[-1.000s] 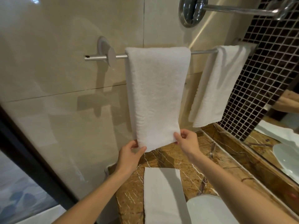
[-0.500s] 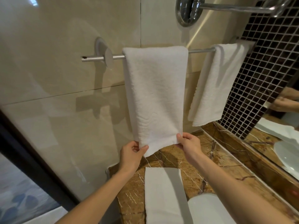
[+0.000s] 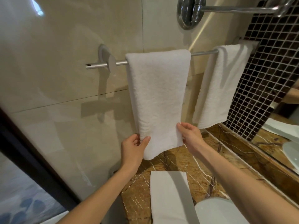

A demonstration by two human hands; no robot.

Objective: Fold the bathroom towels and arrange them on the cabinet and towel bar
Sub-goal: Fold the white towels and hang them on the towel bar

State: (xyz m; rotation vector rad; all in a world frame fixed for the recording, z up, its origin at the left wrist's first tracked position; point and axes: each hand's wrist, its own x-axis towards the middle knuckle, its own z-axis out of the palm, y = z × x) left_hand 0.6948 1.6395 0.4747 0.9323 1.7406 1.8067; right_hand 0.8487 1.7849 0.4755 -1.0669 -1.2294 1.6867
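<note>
A folded white towel (image 3: 157, 94) hangs over the silver towel bar (image 3: 100, 65) on the beige tiled wall. My left hand (image 3: 133, 147) pinches its lower left edge, and my right hand (image 3: 189, 135) grips its lower right edge. A second white towel (image 3: 221, 84) hangs on the same bar further right, touching neither hand. Below my hands a third folded white towel (image 3: 169, 198) lies flat on the brown marble cabinet top (image 3: 191, 160).
A chrome wall fitting with an arm (image 3: 191, 12) juts out above the bar. Dark mosaic tile (image 3: 271, 75) and a mirror (image 3: 289, 126) fill the right side. A white basin rim (image 3: 213, 212) sits at the bottom right. A dark door frame (image 3: 32, 160) runs down the left.
The towel's lower end has come further down. Both hands now hold its side edges a little above the bottom corners instead of at the hem.
</note>
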